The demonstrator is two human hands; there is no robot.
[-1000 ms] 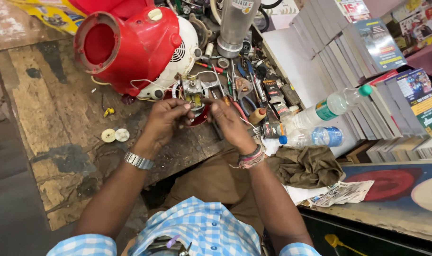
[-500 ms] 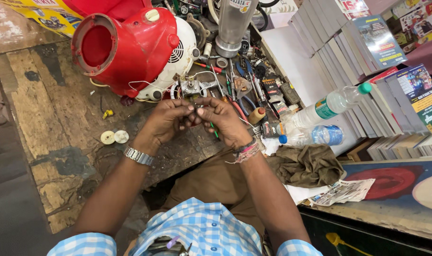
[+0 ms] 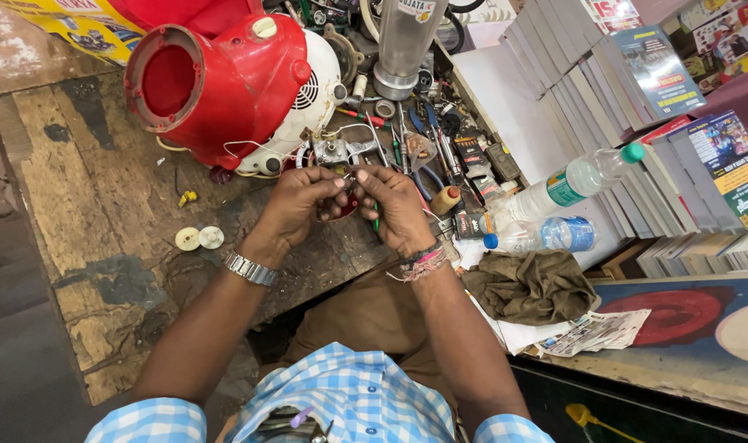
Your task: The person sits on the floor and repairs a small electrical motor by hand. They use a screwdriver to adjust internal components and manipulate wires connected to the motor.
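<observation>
Pinching small red part (image 3: pixel 347 205), both hands (image 3: pixel 302 207) close

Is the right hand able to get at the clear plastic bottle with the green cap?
Probably yes: the right hand would only cross low tools to the clear plastic bottle with the green cap, though its fingers are busy.

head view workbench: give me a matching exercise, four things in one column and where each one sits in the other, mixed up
Things:
1. red appliance housing
2. two white discs
3. clear water bottles
4. olive cloth

Places:
A. on bare wood, left of the left hand
B. near bench edge, below the bottles
C. lying right of the right hand
D. beyond both hands, open mouth facing left

Pairs: 1-D, 2-A, 3-C, 4-B
</observation>
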